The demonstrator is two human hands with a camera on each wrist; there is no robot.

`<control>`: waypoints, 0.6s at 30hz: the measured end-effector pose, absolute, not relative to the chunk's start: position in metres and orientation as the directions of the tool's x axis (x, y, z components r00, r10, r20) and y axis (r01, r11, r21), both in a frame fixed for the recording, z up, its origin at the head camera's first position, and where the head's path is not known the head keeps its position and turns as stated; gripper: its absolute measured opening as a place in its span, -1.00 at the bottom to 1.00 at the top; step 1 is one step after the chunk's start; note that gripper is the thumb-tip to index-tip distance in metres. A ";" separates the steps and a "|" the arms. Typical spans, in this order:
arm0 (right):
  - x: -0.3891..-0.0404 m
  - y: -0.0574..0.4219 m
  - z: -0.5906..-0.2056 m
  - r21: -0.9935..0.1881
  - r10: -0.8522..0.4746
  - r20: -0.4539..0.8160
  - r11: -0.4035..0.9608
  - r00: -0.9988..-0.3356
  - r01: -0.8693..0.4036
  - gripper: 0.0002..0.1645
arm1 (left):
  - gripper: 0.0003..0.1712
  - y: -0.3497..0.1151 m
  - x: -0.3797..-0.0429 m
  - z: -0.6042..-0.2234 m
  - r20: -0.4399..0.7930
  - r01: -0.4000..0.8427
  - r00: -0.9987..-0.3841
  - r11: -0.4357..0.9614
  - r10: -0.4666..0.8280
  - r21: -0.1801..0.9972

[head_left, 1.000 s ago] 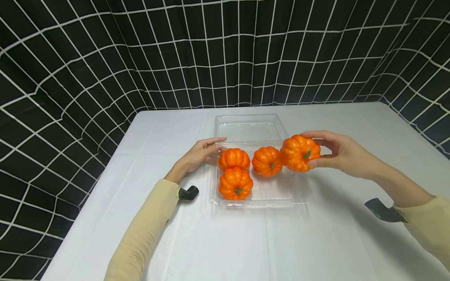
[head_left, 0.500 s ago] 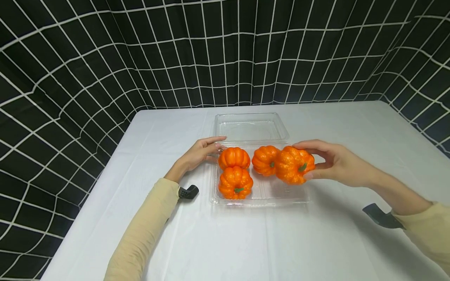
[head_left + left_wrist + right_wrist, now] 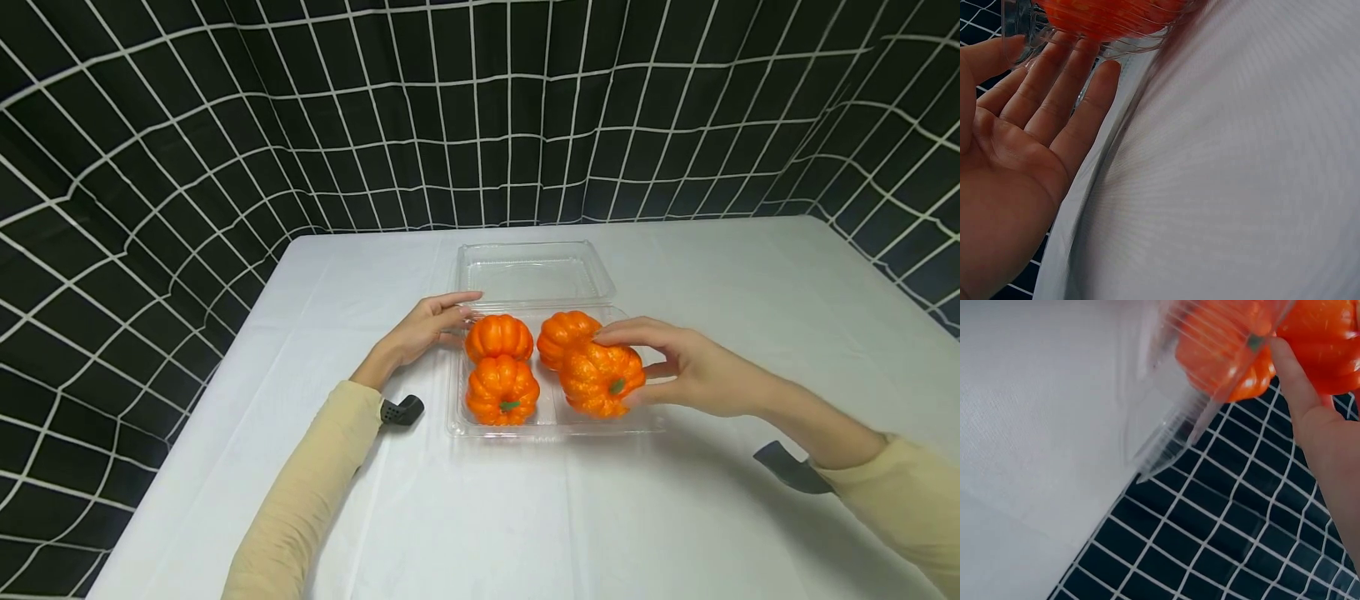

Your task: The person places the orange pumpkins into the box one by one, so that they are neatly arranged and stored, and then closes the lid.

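My right hand (image 3: 693, 371) grips a toy orange pumpkin (image 3: 596, 383) with a green stem, thumb on the near side and fingers on the far side. It holds this pumpkin over the right half of a clear plastic clamshell container (image 3: 652, 427), overlapping another pumpkin (image 3: 561, 333) behind. Two more pumpkins sit one behind the other along the container's left side, a rear one (image 3: 498, 337) and a front one (image 3: 502, 398). At the left wall, my left hand (image 3: 420, 333) rests its extended fingers (image 3: 1060, 106) against the plastic, with a pumpkin showing through in the left wrist view.
The clear lid (image 3: 536, 279) lies folded back behind the container. A white cloth (image 3: 487, 525) covers the table, and a black curtain with a white grid (image 3: 480, 117) surrounds its back and sides. Each wrist wears a dark camera mount, such as the left mount (image 3: 402, 412).
My right hand has carried its pumpkin left, nearer and lower, from the container's right edge to in front of the right rear pumpkin. The left hand stays in place.
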State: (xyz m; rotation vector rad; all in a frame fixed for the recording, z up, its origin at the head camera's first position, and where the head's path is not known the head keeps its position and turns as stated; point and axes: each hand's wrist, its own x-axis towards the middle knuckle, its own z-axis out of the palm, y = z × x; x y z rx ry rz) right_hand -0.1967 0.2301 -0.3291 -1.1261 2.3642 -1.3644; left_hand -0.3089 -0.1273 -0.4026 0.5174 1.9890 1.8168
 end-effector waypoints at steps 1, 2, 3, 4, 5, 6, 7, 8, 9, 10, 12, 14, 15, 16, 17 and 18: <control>-0.197 0.229 -0.330 -0.798 -0.692 0.192 0.302 -0.695 -0.522 -0.24 | -0.49 -0.127 -0.309 -0.403 -0.041 0.005 -0.853 0.088 0.520 0.996; -0.197 0.228 -0.331 -0.791 -0.690 0.183 0.320 -0.700 -0.522 -0.25 | -0.49 -0.127 -0.309 -0.402 -0.042 0.004 -0.854 0.087 0.519 0.996; -0.198 0.227 -0.331 -0.786 -0.687 0.170 0.338 -0.706 -0.518 -0.25 | -0.49 -0.127 -0.309 -0.402 -0.041 0.006 -0.853 0.087 0.520 0.996; -0.198 0.226 -0.332 -0.781 -0.684 0.158 0.355 -0.713 -0.514 -0.26 | -0.49 -0.127 -0.308 -0.402 -0.042 0.004 -0.853 0.086 0.520 0.996; -0.198 0.225 -0.332 -0.776 -0.682 0.148 0.368 -0.716 -0.512 -0.26 | -0.49 -0.127 -0.308 -0.402 -0.043 0.003 -0.853 0.087 0.520 0.996; -0.199 0.224 -0.333 -0.771 -0.682 0.142 0.378 -0.717 -0.512 -0.26 | -0.49 -0.127 -0.308 -0.402 -0.045 0.001 -0.853 0.088 0.519 0.996; -0.199 0.223 -0.334 -0.769 -0.684 0.139 0.382 -0.717 -0.513 -0.26 | -0.49 -0.127 -0.308 -0.401 -0.046 0.000 -0.853 0.088 0.520 0.996; -0.199 0.223 -0.334 -0.766 -0.684 0.135 0.387 -0.717 -0.514 -0.26 | -0.49 -0.127 -0.308 -0.401 -0.046 0.001 -0.852 0.088 0.521 0.996; -0.199 0.222 -0.335 -0.764 -0.685 0.135 0.388 -0.716 -0.516 -0.25 | -0.48 -0.127 -0.308 -0.401 -0.046 0.002 -0.852 0.090 0.522 0.996; -0.199 0.221 -0.335 -0.762 -0.686 0.135 0.389 -0.714 -0.518 -0.25 | -0.48 -0.127 -0.308 -0.401 -0.046 0.002 -0.852 0.090 0.521 0.996; -0.199 0.219 -0.336 -0.761 -0.688 0.140 0.385 -0.712 -0.522 -0.24 | -0.49 -0.127 -0.308 -0.401 -0.045 0.002 -0.853 0.090 0.519 0.996; -0.199 0.217 -0.337 -0.759 -0.688 0.148 0.381 -0.710 -0.528 -0.25 | -0.49 -0.127 -0.308 -0.402 -0.045 0.002 -0.854 0.089 0.518 0.996; -0.199 0.216 -0.338 -0.756 -0.690 0.157 0.377 -0.707 -0.535 -0.26 | -0.49 -0.127 -0.308 -0.402 -0.045 0.001 -0.854 0.088 0.518 0.996; -0.199 0.216 -0.339 -0.751 -0.692 0.166 0.373 -0.702 -0.545 -0.27 | -0.49 -0.127 -0.308 -0.402 -0.044 0.001 -0.854 0.085 0.519 0.996; -0.199 0.215 -0.340 -0.744 -0.694 0.176 0.370 -0.698 -0.556 -0.28 | -0.49 -0.126 -0.308 -0.402 -0.042 0.002 -0.853 0.084 0.520 0.996; -0.199 0.215 -0.341 -0.737 -0.698 0.187 0.367 -0.692 -0.568 -0.29 | -0.49 -0.126 -0.308 -0.402 -0.041 0.003 -0.852 0.083 0.522 0.997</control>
